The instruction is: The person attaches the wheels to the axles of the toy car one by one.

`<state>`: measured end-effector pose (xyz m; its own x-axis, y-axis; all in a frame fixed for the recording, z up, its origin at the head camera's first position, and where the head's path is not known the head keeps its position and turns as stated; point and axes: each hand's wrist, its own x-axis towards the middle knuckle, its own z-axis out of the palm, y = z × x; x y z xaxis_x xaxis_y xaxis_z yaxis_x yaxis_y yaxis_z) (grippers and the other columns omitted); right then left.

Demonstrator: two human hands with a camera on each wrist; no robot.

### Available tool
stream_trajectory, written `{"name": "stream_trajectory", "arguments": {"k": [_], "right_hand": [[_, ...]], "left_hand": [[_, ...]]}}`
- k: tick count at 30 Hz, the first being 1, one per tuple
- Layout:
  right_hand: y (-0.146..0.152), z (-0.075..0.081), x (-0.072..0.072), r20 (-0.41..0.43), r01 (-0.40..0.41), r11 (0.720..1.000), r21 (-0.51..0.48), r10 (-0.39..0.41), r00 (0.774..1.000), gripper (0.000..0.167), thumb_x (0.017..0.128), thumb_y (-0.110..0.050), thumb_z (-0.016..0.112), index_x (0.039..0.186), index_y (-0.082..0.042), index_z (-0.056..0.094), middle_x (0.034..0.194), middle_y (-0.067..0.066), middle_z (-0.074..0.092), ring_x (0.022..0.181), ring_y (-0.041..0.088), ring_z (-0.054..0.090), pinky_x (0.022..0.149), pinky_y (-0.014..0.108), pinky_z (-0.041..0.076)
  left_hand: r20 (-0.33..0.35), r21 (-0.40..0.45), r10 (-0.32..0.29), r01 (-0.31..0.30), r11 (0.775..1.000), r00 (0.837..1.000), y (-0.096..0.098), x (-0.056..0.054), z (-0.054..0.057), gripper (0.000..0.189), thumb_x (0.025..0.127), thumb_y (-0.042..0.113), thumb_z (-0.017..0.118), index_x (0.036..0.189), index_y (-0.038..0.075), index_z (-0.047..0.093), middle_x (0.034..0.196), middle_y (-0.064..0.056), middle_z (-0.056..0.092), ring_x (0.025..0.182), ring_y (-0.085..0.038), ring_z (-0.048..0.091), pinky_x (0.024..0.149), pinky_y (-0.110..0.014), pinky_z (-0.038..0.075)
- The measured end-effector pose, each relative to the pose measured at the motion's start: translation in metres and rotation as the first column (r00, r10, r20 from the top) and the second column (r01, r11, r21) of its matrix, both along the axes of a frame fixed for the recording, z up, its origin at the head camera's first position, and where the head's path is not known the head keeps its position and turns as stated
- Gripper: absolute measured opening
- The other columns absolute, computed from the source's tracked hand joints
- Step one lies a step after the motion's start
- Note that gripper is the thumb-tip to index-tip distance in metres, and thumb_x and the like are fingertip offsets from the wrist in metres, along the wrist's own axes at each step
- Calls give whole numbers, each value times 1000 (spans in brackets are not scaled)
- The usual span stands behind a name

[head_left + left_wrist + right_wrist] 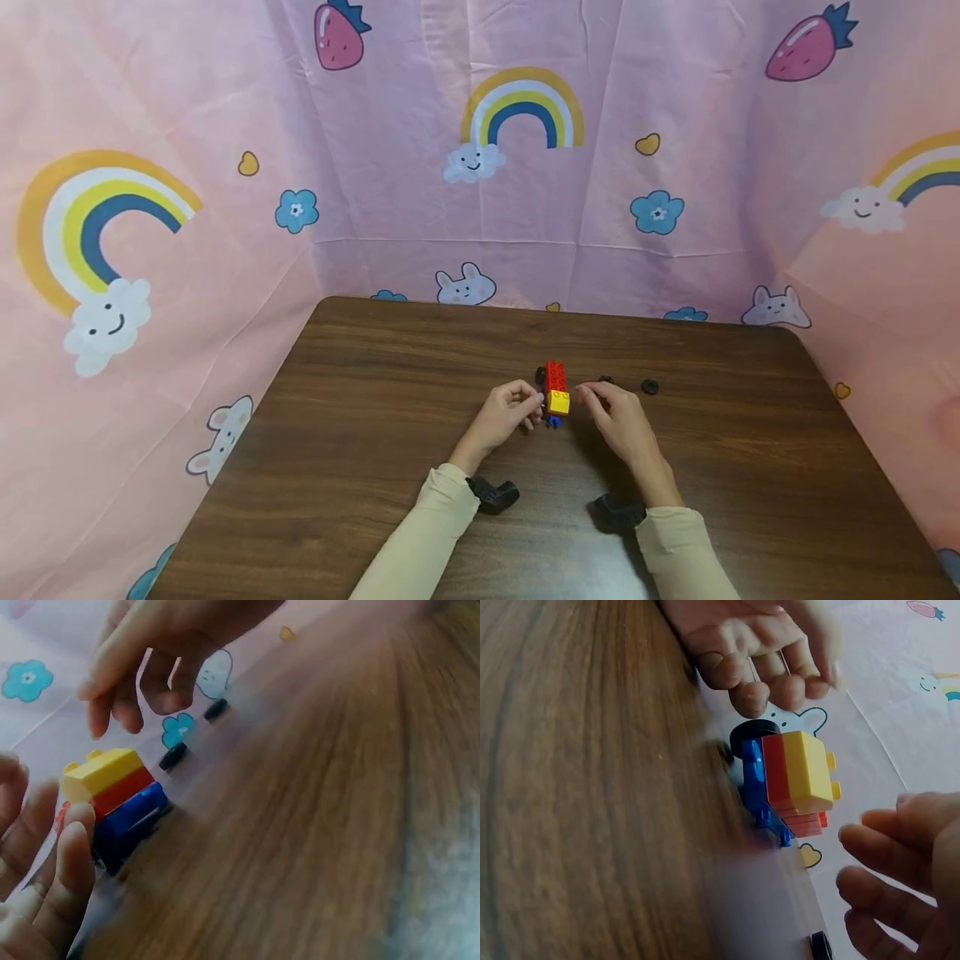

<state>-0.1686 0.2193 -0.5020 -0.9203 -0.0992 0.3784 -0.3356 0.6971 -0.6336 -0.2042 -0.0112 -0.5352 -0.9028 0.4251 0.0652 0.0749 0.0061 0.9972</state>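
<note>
A toy car (557,388) built from bricks stands on the table, red along the top with a yellow sloped brick (808,772) at the near end. Its base (131,817) is blue, and a black wheel (754,735) sits on its left side. My left hand (512,410) is close by that side, fingers loosely bent, with nothing seen in its grasp. On the other side my right hand (618,418) hovers with relaxed fingers, apart from the car. Two loose black wheels, one (650,387) farther right and one (606,380) partly behind the right hand, lie on the table.
The brown wooden table (375,417) ends at a patterned pink cloth (390,183) that hangs behind it and at both sides. Dark wrist mounts (495,495) hang below both wrists.
</note>
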Motion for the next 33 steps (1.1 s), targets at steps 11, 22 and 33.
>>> {"name": "stream_trajectory", "arguments": {"k": [11, 22, 33], "right_hand": [[3, 3, -5, 16, 5, 999, 35, -5, 1000, 22, 105, -17, 64, 113, -2, 77, 96, 10, 77, 78, 18, 69, 74, 39, 59], [32, -2, -2, -56, 254, 967, 22, -253, 966, 19, 103, -11, 64, 110, 1, 76, 101, 18, 76, 87, 34, 72, 77, 53, 56], [45, -7, -6, 126, 259, 963, 78, -267, 955, 37, 104, -20, 63, 132, 3, 63, 115, 22, 67, 103, 39, 65, 90, 56, 52]], "left_hand": [[-275, -463, 318, -415, 783, 907, 43, 4, 19, 55, 93, 54, 71, 122, 13, 50, 106, -6, 59, 75, -15, 57, 63, -28, 44], [-313, -577, 333, -456, 678, 890, 59, 7, 21, 51, 87, 48, 76, 110, 13, 47, 98, -5, 55, 68, -17, 56, 57, -31, 43], [-347, -583, 309, -462, 668, 886, 50, 8, 32, 33, 86, 41, 67, 88, 9, 56, 80, -4, 59, 62, -19, 58, 55, -33, 50]]}}
